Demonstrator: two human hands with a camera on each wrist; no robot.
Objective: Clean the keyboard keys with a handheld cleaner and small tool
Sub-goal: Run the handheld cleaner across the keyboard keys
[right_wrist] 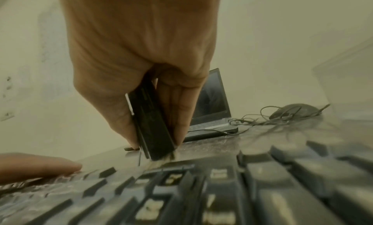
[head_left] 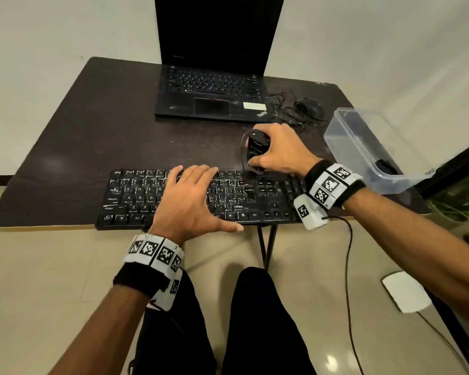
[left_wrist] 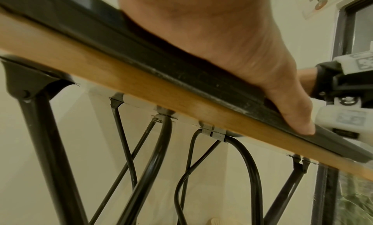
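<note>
Flat on the near middle of the keyboard [head_left: 201,197], lying left-right along the counter's [head_left: 92,125] near edge, his left hand [head_left: 190,201] steadies it, fingers straight, while his right hand [head_left: 278,151] grips the handheld cleaner [head_left: 257,148] upright at its far-right edge.

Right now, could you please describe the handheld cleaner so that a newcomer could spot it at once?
Start at the dark table and find the black keyboard along its near edge. At the keyboard's far right rim, the right hand grips a small black cleaner, standing upright, unlike the flat laptop and mouse behind.
</note>
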